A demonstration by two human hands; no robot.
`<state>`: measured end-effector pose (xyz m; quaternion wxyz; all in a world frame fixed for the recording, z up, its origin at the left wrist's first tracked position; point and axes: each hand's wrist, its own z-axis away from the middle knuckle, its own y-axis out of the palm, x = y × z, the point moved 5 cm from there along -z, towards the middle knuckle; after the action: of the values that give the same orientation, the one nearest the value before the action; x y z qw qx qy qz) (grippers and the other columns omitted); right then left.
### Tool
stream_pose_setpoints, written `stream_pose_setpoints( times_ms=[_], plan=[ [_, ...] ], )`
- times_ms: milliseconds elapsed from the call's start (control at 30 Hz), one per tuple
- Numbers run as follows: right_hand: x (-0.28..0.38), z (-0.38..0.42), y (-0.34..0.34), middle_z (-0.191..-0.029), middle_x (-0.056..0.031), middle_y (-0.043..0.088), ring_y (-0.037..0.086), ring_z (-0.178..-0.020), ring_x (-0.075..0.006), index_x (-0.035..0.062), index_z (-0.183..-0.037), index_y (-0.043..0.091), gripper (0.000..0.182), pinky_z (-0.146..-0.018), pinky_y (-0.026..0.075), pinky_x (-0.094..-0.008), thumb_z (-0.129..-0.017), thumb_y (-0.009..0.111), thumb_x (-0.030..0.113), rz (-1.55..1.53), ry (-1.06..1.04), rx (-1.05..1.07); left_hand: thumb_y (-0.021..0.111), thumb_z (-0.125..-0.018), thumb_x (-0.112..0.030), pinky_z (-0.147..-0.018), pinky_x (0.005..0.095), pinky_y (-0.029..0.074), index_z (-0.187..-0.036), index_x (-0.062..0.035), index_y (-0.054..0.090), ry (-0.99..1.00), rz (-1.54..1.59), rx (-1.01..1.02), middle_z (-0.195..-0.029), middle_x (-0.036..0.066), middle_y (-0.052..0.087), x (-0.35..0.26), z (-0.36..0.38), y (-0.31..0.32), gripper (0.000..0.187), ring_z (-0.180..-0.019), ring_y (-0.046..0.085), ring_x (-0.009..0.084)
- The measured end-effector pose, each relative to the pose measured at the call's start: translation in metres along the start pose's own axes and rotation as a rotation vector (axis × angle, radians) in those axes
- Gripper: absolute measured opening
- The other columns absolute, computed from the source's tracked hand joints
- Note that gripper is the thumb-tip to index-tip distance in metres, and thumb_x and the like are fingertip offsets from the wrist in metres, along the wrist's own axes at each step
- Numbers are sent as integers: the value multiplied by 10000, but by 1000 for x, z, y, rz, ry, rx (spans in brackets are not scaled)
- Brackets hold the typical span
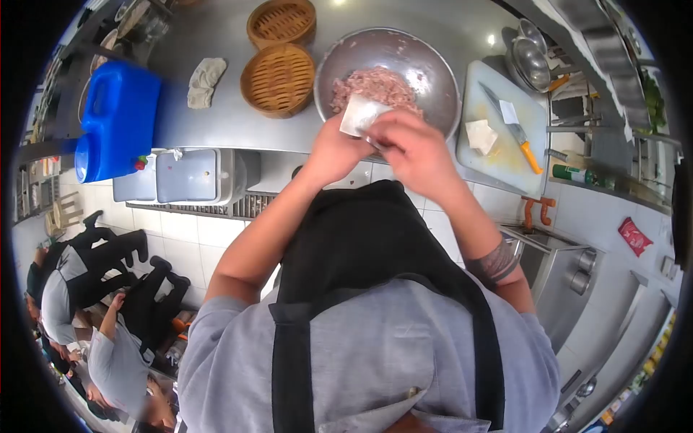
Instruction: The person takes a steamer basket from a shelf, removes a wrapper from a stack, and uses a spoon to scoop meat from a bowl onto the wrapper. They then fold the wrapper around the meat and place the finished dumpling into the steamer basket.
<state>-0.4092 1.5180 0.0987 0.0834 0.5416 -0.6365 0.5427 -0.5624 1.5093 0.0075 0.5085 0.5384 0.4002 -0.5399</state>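
Seen from the head camera: left hand [333, 153] and right hand [411, 148] together at the near edge of the steel counter [216, 115], just in front of the big metal bowl [433, 72]. Left fingers curled under a small white dough wrapper [361, 113], holding it up. Right fingers pinched on something thin and shiny by the wrapper; cannot tell what. Pink minced meat [375, 85] inside the bowl. Two bamboo steamer baskets [278, 79] left of the bowl, a crumpled cloth [205, 81] beside them. Blue jug [115, 119] at the left edge. White cutting board [502, 126] at the right edge, with a knife [514, 128] and more wrappers [480, 136] on it.
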Motion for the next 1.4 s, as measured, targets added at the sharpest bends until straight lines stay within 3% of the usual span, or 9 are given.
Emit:
stream_pose_setpoints(
  times_ms=[233,300,367,433,633,733,800,833,1400],
  plan=[
    [11,-3,9,-1028,-107,740,714,-776,-151,-33,-1029,715,200,-679,554,-302,-910,802,101,62,382,-90,843,-851,-29,-885,332,584,-1213,0,715,-37,43,60,-1108,71,777,-3,4,-38,385,-1027,726,150],
    [-13,-5,13,-921,-93,734,656,-700,-119,-55,-1025,700,266,-646,533,-292,-913,828,149,-399,691,-186,837,-858,-30,-917,341,578,-1242,-3,699,-65,76,133,-1148,70,768,2,1,-40,410,-1051,721,156],
    [-24,-13,8,-884,-75,731,669,-719,-119,-44,-1041,694,292,-669,551,-285,-909,843,170,-445,823,-42,832,-865,-31,-949,349,572,-1272,-6,683,-82,97,191,-1187,69,759,-3,-3,-33,435,-1076,716,162],
    [-45,-3,23,-884,10,656,439,-601,-4,2,-1105,707,240,-500,275,-221,-910,816,89,-796,957,68,819,-884,-31,-938,347,577,-1275,-4,683,-66,71,181,-1160,74,760,-15,-2,-27,414,-1057,720,164],
    [-53,-12,5,-833,32,617,421,-600,4,6,-1043,693,201,-498,259,-225,-905,823,74,-907,858,-46,740,-991,-119,-793,293,578,-1215,1,703,-125,461,164,-1022,85,766,-21,-8,-17,256,-896,722,124],
    [-66,-14,2,-801,35,603,416,-600,-1,-4,-1019,691,189,-503,271,-230,-915,822,84,-775,773,-49,694,-1028,-123,-754,307,576,-1133,22,723,-118,137,-17,-923,81,765,-21,-15,-26,182,-811,723,148],
    [-70,-16,-3,-849,-9,695,578,-704,-53,-7,-1023,742,201,-604,460,-245,-917,817,147,-580,725,26,705,-1021,-118,-741,297,570,-1118,22,725,-98,145,-60,-897,79,762,-25,-15,-30,172,-785,717,141],
    [-70,-17,-2,-849,-9,695,578,-704,-53,-7,-1023,742,201,-604,460,-245,-917,817,147,-581,722,35,716,-1014,-112,-729,287,565,-1104,23,726,-80,152,-91,-871,77,758,-28,-15,-33,163,-758,711,133],
    [-50,-24,25,-689,65,502,386,-519,-32,53,-1055,683,91,-478,263,-229,-971,717,44,-1303,920,-67,834,-896,-55,-757,249,557,-1060,18,720,261,9,-306,-890,20,717,-89,-3,-34,212,-806,664,79]
  ],
)
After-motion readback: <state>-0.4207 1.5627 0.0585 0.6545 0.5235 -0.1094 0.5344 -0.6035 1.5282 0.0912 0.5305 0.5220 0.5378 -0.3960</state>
